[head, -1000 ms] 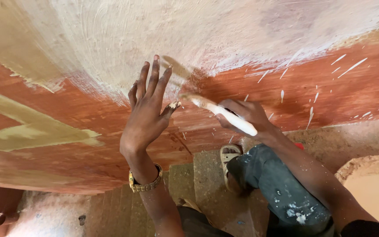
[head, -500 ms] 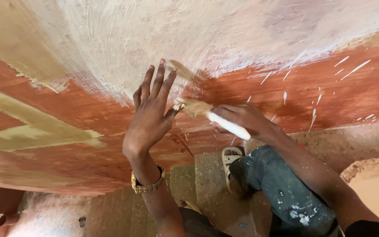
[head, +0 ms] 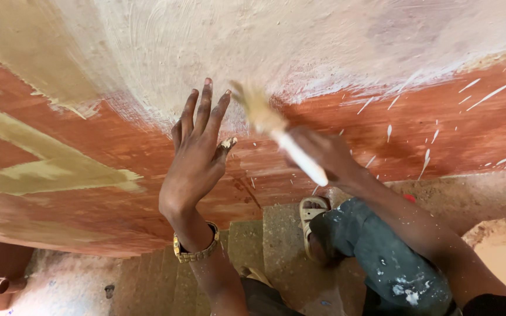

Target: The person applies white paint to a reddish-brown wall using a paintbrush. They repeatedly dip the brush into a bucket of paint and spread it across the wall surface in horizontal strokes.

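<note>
Wall, far left: red-brown wall (head: 440,134) with a yellowish painted wedge (head: 48,169) running along it; above lies a broad pale, freshly coated patch (head: 276,41) with curved brush marks.

Left hand: the left hand (head: 197,158) lies flat near the wall, fingers spread wide and pointing up, holding nothing. A dab of pale paint sits on the thumb tip. A gold-coloured wristwatch (head: 197,250) circles the wrist.

Change at the left hand: half a second ago it stood in much the same spot with the same spread; it has barely shifted.

Paintbrush: the paintbrush (head: 279,137) is in the right hand, just right of the left thumb, its bristles at the lower edge of the pale patch.

Change at the brush: a moment earlier it lay nearly level, bristles beside the left thumb; now the head has swung upward and is blurred by motion. I judge this to be a stroke carrying pale paint up over the red-brown band.

Brush direction and axis: the long axis runs on a slant, from the white handle end at lower right to the bristles at upper left; the bristle end points up and left toward the pale patch.

Right hand: the right hand (head: 323,155) is closed around the white handle, blurred, so the finger placement is hard to read.

Below: a sandalled foot (head: 311,219) and a paint-flecked trouser leg (head: 382,257) on the rough floor (head: 475,193).

Far right: pale splashes (head: 481,93) on the wall; a round pale container rim (head: 499,234) at the corner.
</note>
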